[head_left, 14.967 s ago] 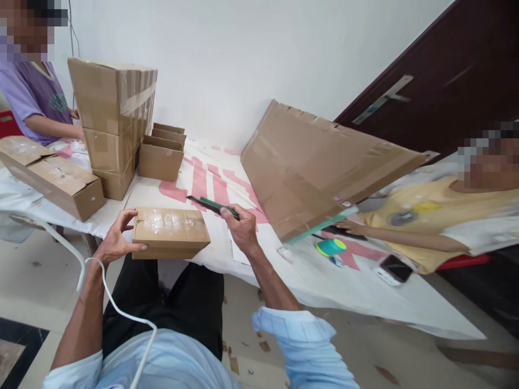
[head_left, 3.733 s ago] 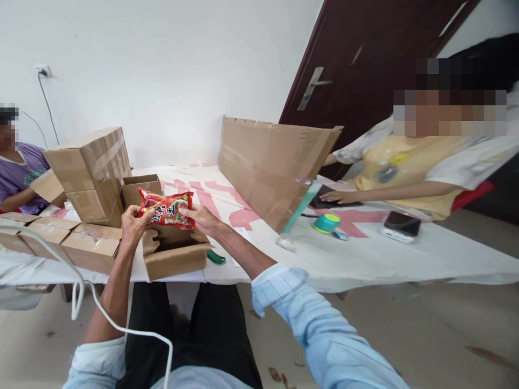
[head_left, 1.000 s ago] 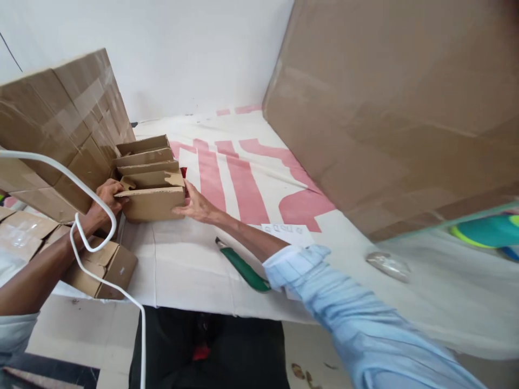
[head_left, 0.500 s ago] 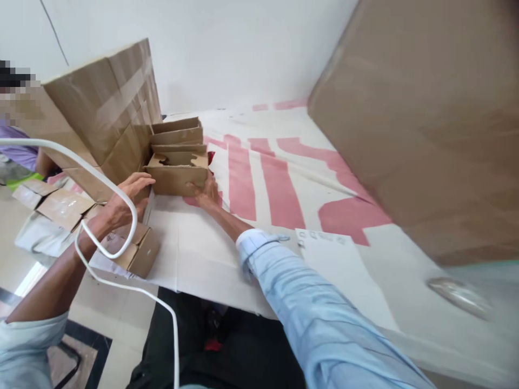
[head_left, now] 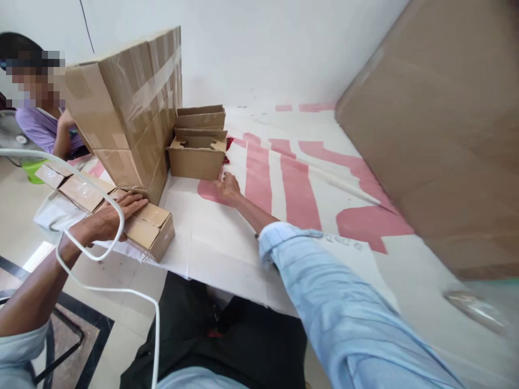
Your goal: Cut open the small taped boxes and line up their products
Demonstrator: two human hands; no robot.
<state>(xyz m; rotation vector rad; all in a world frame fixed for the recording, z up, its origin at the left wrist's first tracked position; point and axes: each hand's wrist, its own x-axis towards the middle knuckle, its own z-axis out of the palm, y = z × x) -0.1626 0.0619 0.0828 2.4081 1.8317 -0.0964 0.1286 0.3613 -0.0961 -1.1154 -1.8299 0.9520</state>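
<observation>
My left hand (head_left: 115, 213) lies with its fingers stretched across the top of a closed cardboard box (head_left: 148, 229) at the table's front left edge. Its thumb is hidden. An open-topped cardboard box (head_left: 197, 163), with cut-out flaps inside, stands against a stack of taped boxes. Just below its lower right corner is my right hand (head_left: 229, 188), fingers loosely bent and apart, holding nothing I can see. Behind that box stands another open cardboard box (head_left: 201, 119). A bit of something red (head_left: 229, 143) shows beside them.
Tall taped cartons (head_left: 138, 102) rise at the left, and a large carton (head_left: 438, 135) fills the right. A white cable (head_left: 117, 290) loops before my left arm. Paper (head_left: 357, 265) and a shiny object (head_left: 474, 310) lie at right. A person in purple (head_left: 40, 127) sits beyond.
My left hand has gone from beside the open box down onto the closed box. My right hand has come off the open box's corner. The view has shifted left.
</observation>
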